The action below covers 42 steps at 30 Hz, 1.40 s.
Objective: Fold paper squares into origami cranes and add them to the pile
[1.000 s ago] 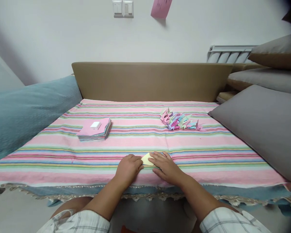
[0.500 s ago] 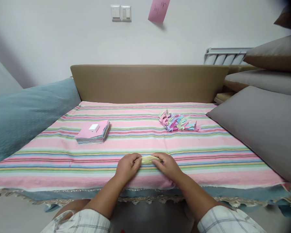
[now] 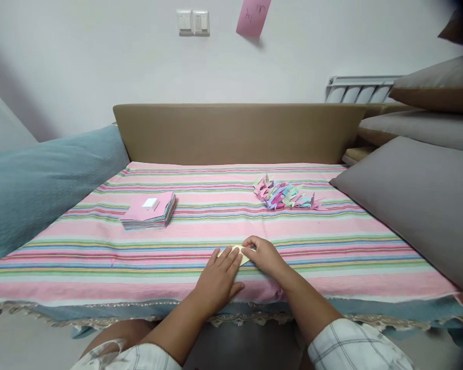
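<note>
A small folded piece of pale yellow paper (image 3: 245,258) lies on the striped cloth near its front edge, partly covered by my fingers. My left hand (image 3: 220,280) rests flat across it with the fingers stretched out and the thumb apart. From the other side, my right hand (image 3: 265,255) pinches the paper's right end between thumb and fingers. Farther back on the right sits a row of many-coloured folded paper cranes (image 3: 283,195). To the left stands a stack of square paper sheets (image 3: 148,221), pink on top, with a small white block (image 3: 150,204) on it.
The pink striped cloth (image 3: 216,226) covers the seat up to a brown backrest (image 3: 235,133). Grey cushions (image 3: 412,205) are piled at the right, and a blue-covered armrest (image 3: 54,174) bounds the left. A pink note (image 3: 253,18) and light switches (image 3: 193,23) are on the wall.
Both hands first lay on the paper, then pinched its two ends with it slightly raised. Now the paper is down again, the left hand spread over it and the right still pinching.
</note>
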Each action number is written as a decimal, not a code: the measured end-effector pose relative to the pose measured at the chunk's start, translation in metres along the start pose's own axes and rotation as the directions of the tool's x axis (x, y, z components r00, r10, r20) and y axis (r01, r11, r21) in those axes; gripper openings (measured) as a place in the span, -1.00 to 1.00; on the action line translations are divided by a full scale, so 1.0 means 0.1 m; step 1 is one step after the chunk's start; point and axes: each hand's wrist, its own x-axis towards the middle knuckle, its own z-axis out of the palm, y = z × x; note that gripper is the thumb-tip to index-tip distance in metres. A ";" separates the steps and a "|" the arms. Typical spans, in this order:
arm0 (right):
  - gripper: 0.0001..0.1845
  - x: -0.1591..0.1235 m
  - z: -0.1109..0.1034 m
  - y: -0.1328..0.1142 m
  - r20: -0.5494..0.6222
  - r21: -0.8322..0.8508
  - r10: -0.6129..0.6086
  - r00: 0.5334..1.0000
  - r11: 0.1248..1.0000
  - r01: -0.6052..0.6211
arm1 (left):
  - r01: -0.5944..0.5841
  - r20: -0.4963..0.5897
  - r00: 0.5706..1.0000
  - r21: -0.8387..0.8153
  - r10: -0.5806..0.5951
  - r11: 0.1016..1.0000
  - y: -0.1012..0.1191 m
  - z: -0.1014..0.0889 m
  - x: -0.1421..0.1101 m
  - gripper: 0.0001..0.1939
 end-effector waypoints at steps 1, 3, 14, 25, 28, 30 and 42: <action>-0.87 -0.01 -0.01 -0.01 -0.023 -0.059 -0.014 1.000 0.998 0.012 | -0.004 0.017 1.000 0.014 0.003 1.000 0.00 0.03 0.00 -0.37; -0.87 -0.04 -0.02 -0.02 -0.081 -0.201 -0.077 0.994 0.978 0.060 | -0.008 0.034 0.999 0.031 0.007 0.999 0.00 0.07 0.00 -0.35; -0.77 -0.19 0.10 0.08 -0.055 -0.388 -0.298 0.953 0.886 0.254 | 0.067 0.051 0.997 -0.033 -0.065 0.997 0.03 -0.02 0.06 -0.35; -0.66 -0.19 0.14 0.09 -0.021 -0.445 -0.331 0.944 0.848 0.287 | 0.104 0.032 0.994 0.006 -0.104 0.995 0.04 0.03 0.06 -0.36; -0.68 -0.19 0.13 0.07 -0.019 -0.477 -0.338 0.941 0.830 0.289 | 0.104 0.035 0.994 -0.004 -0.104 0.995 0.04 0.03 0.05 -0.36; -0.69 -0.20 0.12 0.06 -0.034 -0.486 -0.341 0.940 0.827 0.282 | 0.102 0.038 0.994 -0.008 -0.102 0.995 0.03 0.03 0.05 -0.36; -0.65 -0.32 -0.15 0.24 0.020 -0.527 -0.399 0.917 0.775 0.349 | 0.094 0.038 0.995 0.014 -0.095 0.995 0.03 0.03 0.07 -0.35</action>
